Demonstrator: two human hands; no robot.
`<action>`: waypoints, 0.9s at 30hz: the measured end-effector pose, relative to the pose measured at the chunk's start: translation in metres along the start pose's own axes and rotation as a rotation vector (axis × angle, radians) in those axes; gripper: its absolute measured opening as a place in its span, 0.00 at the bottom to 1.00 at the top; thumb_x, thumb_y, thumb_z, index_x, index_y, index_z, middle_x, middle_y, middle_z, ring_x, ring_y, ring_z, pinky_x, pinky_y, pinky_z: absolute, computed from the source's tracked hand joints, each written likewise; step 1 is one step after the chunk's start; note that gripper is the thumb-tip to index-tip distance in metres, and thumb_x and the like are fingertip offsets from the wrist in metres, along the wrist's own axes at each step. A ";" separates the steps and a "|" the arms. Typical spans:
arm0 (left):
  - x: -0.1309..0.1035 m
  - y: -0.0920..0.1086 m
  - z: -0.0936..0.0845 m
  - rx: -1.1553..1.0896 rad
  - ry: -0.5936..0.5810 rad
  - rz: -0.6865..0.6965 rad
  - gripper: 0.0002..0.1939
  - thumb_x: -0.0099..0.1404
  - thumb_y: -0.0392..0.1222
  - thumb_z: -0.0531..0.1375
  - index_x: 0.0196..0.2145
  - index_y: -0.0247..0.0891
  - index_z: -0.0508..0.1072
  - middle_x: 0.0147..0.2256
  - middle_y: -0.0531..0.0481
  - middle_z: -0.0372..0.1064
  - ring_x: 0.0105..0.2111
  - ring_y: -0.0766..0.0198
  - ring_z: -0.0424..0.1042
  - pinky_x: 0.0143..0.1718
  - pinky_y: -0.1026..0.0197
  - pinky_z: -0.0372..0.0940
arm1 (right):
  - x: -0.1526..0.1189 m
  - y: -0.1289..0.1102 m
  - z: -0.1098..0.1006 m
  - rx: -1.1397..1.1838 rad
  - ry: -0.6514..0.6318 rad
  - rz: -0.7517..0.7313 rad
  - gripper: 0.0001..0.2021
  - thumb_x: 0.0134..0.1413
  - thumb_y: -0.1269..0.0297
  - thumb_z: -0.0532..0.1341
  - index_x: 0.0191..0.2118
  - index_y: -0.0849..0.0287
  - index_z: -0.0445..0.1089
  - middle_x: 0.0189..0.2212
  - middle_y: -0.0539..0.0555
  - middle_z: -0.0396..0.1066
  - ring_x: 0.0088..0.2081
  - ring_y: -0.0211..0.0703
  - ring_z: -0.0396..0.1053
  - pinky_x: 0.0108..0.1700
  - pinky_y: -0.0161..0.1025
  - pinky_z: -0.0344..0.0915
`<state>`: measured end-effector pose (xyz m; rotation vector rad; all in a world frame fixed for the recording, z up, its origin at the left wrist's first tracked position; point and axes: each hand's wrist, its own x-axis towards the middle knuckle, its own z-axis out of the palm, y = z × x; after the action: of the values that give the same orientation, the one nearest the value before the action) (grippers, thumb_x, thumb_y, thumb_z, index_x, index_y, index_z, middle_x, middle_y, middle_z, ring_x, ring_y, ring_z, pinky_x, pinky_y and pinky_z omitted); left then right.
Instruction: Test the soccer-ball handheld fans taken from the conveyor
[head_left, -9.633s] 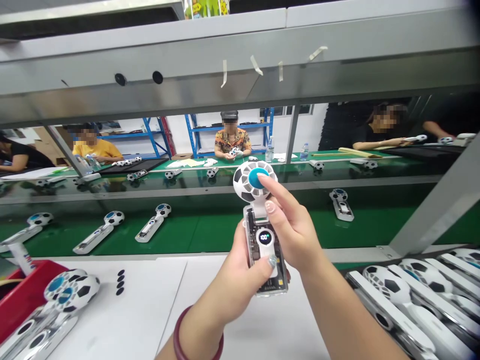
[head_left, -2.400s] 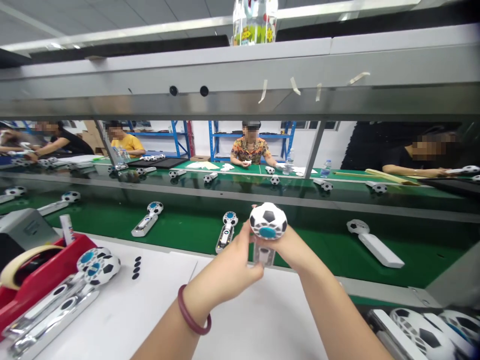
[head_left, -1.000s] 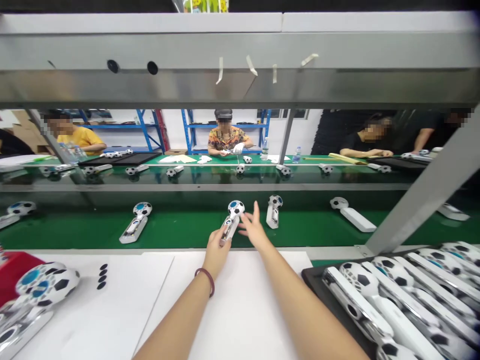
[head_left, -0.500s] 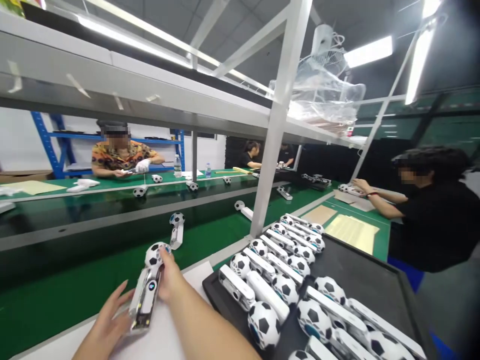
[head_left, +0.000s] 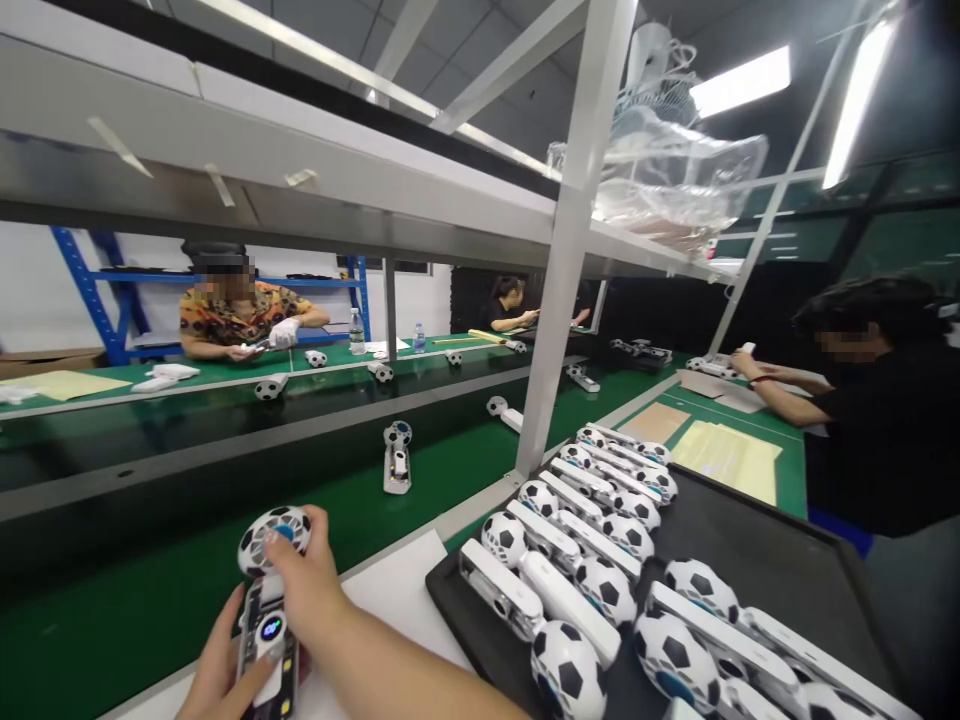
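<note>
Both my hands are on a handheld fan point(head_left: 253, 545) with a round black-and-white football-patterned head. My right hand point(head_left: 311, 575) grips its head and neck, the thumb lying on the front grille by the blue centre. Wrapped round the lower handle is my left hand point(head_left: 217, 665), its thumb across the front. The handle's front is uncovered, showing inner parts and a small round lit display point(head_left: 271, 627). Beyond my hands, another football fan point(head_left: 397, 465) lies on the green belt. To my right, a black tray point(head_left: 757, 515) carries several such fans in rows.
A white sheet point(head_left: 397, 580) lies under my forearm. A grey post point(head_left: 559, 250) rises behind the tray, holding up a long overhead shelf point(head_left: 300, 190). Yellow sheets point(head_left: 731, 455) lie on the right-hand table. Co-workers sit across the belt and at the right, handling similar parts.
The fan in my hands has turned its grille and display more toward me and come lower. My left hand, open beside the handle before, has closed round it. The fan on the belt has shifted right.
</note>
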<state>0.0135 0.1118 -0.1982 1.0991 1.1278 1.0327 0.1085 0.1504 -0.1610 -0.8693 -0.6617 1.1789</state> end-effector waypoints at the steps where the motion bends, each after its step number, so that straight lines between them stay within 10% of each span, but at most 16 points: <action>1: -0.004 0.005 0.003 -0.040 0.013 -0.036 0.53 0.42 0.58 0.67 0.62 0.53 0.46 0.52 0.44 0.64 0.42 0.45 0.71 0.40 0.48 0.70 | 0.001 -0.002 0.000 -0.025 -0.026 -0.002 0.19 0.42 0.65 0.62 0.43 0.54 0.60 0.34 0.48 0.69 0.37 0.41 0.68 0.46 0.41 0.63; 8: -0.035 0.037 0.009 -0.316 -0.166 -0.124 0.45 0.49 0.40 0.64 0.59 0.51 0.45 0.40 0.50 0.68 0.27 0.62 0.72 0.34 0.54 0.69 | 0.006 0.002 -0.013 0.069 -0.321 0.176 0.23 0.43 0.61 0.64 0.48 0.50 0.60 0.41 0.48 0.68 0.37 0.37 0.68 0.38 0.31 0.64; 13: -0.037 0.038 0.004 -0.335 -0.209 -0.096 0.41 0.51 0.35 0.61 0.58 0.51 0.45 0.38 0.50 0.67 0.29 0.60 0.72 0.35 0.51 0.69 | 0.001 0.004 -0.022 0.069 -0.454 0.318 0.26 0.47 0.54 0.62 0.53 0.47 0.57 0.29 0.46 0.69 0.19 0.32 0.62 0.17 0.28 0.55; 27: -0.040 0.041 0.003 -0.265 -0.287 -0.039 0.42 0.53 0.34 0.60 0.58 0.52 0.40 0.35 0.51 0.64 0.27 0.60 0.71 0.28 0.56 0.67 | -0.008 -0.009 -0.022 0.048 -0.748 0.451 0.14 0.45 0.63 0.63 0.40 0.63 0.71 0.40 0.57 0.73 0.39 0.41 0.71 0.44 0.38 0.66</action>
<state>0.0085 0.0786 -0.1513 0.9717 0.7561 0.9296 0.1292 0.1368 -0.1650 -0.5270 -1.0616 1.9536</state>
